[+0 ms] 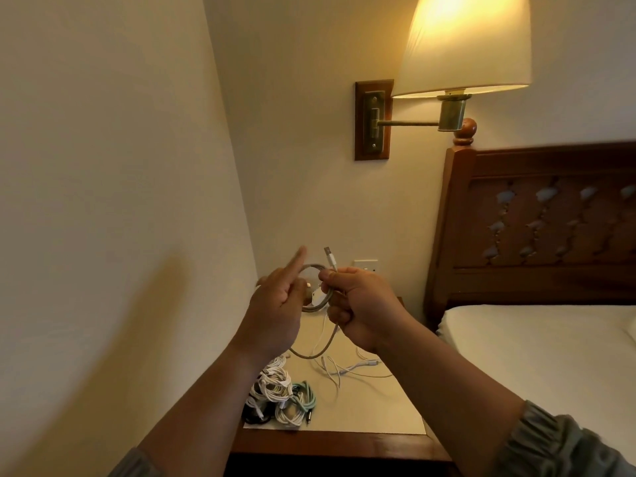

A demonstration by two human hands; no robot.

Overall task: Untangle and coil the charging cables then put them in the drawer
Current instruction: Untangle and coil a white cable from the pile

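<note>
Right hand (pixel 358 304) round perhaps braided cable coil (pixel 312 308)

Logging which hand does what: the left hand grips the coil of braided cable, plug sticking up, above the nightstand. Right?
No: it is the right hand that grips the coil of braided cable, plug sticking up, above the nightstand; the left hand raises its index finger beside it. The head view shows this.

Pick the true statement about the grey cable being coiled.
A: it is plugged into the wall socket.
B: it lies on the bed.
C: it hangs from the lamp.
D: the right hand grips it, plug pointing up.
D: the right hand is curled round the loops of the grey cable, its USB plug sticking up above the fist.
</note>
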